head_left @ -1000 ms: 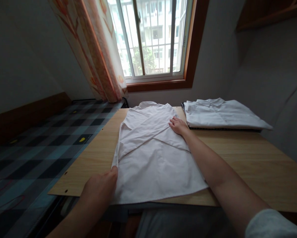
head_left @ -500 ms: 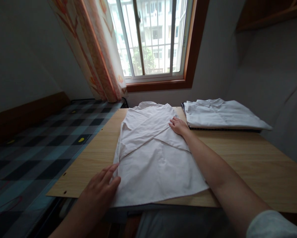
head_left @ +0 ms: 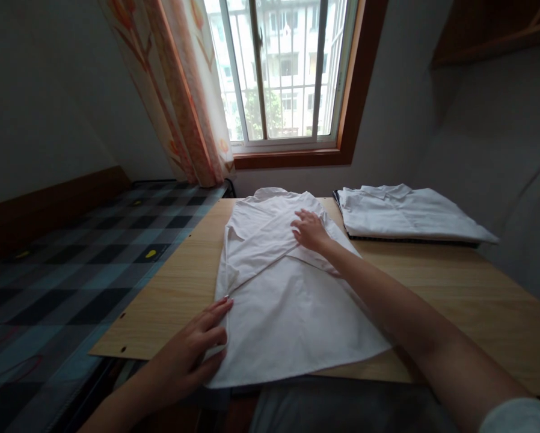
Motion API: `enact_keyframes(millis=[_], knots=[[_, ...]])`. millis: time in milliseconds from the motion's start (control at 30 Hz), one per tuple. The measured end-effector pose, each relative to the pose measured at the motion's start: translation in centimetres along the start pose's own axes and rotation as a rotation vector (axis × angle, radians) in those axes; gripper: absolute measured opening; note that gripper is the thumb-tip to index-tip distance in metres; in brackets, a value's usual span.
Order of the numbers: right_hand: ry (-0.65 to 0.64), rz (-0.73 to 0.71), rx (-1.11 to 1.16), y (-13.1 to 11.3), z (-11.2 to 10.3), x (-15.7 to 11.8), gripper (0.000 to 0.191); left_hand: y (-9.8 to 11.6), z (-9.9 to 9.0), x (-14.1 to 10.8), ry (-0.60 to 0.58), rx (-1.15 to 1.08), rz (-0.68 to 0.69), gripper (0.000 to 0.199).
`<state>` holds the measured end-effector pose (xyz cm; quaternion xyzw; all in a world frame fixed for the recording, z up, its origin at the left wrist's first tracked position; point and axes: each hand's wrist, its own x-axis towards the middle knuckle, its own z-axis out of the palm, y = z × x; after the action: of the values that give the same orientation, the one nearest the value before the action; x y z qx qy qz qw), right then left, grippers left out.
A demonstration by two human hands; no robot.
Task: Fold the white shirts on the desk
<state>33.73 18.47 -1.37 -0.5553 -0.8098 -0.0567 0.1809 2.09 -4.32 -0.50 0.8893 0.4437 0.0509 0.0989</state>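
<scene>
A white shirt (head_left: 292, 313) lies on the wooden board with its collar toward the window, its sleeves folded across one another over the upper half. Along the shirt's lower left edge rests my left hand (head_left: 195, 346), open, with fingertips on the cloth and fingers a little apart. My right hand (head_left: 311, 231) is over the upper right part of the shirt on the crossed sleeves, fingers spread and nothing held. The forearm behind it hides part of the shirt's right side.
The light wooden board (head_left: 432, 288) carries a pile of folded white shirts (head_left: 409, 210), with dark cloth beneath, at the back right. A checked bed cover (head_left: 85, 258) is on the left. Beyond stand a curtain (head_left: 180, 108) and a barred window (head_left: 288, 72).
My right hand has moved left from the shirt's right edge onto the crossed sleeves. My left hand has spread its fingers slightly at the left edge. The view has shifted a little.
</scene>
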Motion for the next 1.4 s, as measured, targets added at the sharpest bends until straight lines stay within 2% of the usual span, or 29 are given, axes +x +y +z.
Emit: enact_keyframes(millis=[67, 200, 267, 333, 433, 633, 900, 1000, 1167, 1267, 1400], knots=[[-0.067, -0.178, 0.103, -4.7, -0.6, -0.3, 0.027, -0.1, 0.0, 0.1, -0.015, -0.006, 0.02, 0.017], [-0.216, -0.211, 0.253, -13.2, 0.0, -1.7, 0.038, -0.4, 0.3, 0.0, 0.017, -0.012, 0.042, 0.014], [-0.229, -0.175, 0.302, -15.7, 0.8, -2.1, 0.049, -0.6, 0.4, -0.1, 0.032, -0.012, 0.049, 0.012], [-0.237, -0.12, 0.326, -17.0, 1.5, -2.2, 0.056, -0.6, 0.5, -0.2, 0.032, 0.0, 0.058, 0.011], [-0.22, -0.073, 0.326, -17.3, 2.4, -2.1, 0.049, -0.4, 0.5, 0.0, 0.047, 0.037, 0.073, 0.013], [-0.1, -0.14, 0.34, -16.3, 3.3, -2.7, 0.023, 0.7, 0.6, -0.1, 0.18, 0.067, 0.054, 0.013], [-0.14, -0.231, 0.378, -15.6, 2.8, -2.9, 0.019, 0.5, 1.8, -1.2, 0.376, -0.102, -0.082, 0.021], [-0.14, -0.211, 0.392, -15.6, 2.7, -2.8, 0.021, 0.9, 1.6, -0.7, 0.353, -0.154, -0.114, 0.019], [-0.167, -0.185, 0.424, -15.5, 2.8, -2.5, 0.02, 1.6, 1.1, 0.3, 0.241, -0.069, -0.017, 0.018], [-0.177, -0.17, 0.436, -15.4, 2.6, -2.4, 0.023, 1.3, 1.6, 0.5, 0.167, 0.007, 0.01, 0.018], [-0.223, -0.094, 0.467, -15.6, 2.1, -2.0, 0.029, 0.7, 2.4, 0.5, 0.132, 0.036, 0.014, 0.017]])
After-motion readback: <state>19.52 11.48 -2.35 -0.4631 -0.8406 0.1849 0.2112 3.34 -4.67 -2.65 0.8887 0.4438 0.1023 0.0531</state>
